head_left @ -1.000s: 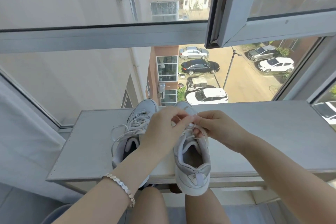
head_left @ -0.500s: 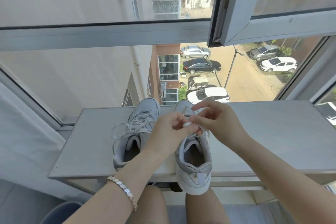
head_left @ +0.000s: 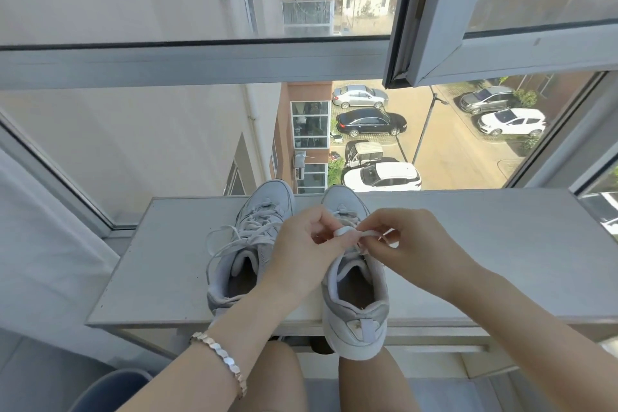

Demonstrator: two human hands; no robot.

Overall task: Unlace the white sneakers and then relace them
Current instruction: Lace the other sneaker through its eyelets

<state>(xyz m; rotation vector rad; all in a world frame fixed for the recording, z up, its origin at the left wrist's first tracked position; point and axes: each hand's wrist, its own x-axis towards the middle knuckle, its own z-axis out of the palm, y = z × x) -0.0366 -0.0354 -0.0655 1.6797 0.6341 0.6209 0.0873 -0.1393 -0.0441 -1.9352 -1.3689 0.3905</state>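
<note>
Two white sneakers side by side on a pale grey tabletop (head_left: pixel 485 254) set against the window, toes pointing at the glass.

Edges and room: right sneaker (head_left: pixel 356 304) overhangs the near edge by its heel, which sits above the person's knee. Left sneaker (head_left: pixel 249 244) also reaches the near edge, its heel hidden behind the left forearm. Toes of both end close to the far edge, by the window. Bare tabletop runs wide to the right of the pair, a narrower strip to the left. An open window sash (head_left: pixel 434 27) hangs overhead to the right, well above the hands.

Materials and shapes: tabletop smooth, matte, flat, with a straight front lip. Sneakers chunky, padded collars, grey heel panels; the right one has a pull tab at the back. Laces flat, white. Left sneaker's lace (head_left: pixel 230 241) lies loose, loops spilling off its left side. A metal link bracelet (head_left: pixel 222 361) on the left wrist.

Grip: both hands meet over the upper eyelets of the right sneaker, ahead of its opening. Left hand (head_left: pixel 301 244) pinches a folded loop of that shoe's lace (head_left: pixel 366 233) between thumb and fingers. Right hand (head_left: pixel 414 244) pinches the same lace just to the right, a short run of it stretched between the two grips. Hands nearly touching. Left sneaker untouched, just beside the left hand.
</note>
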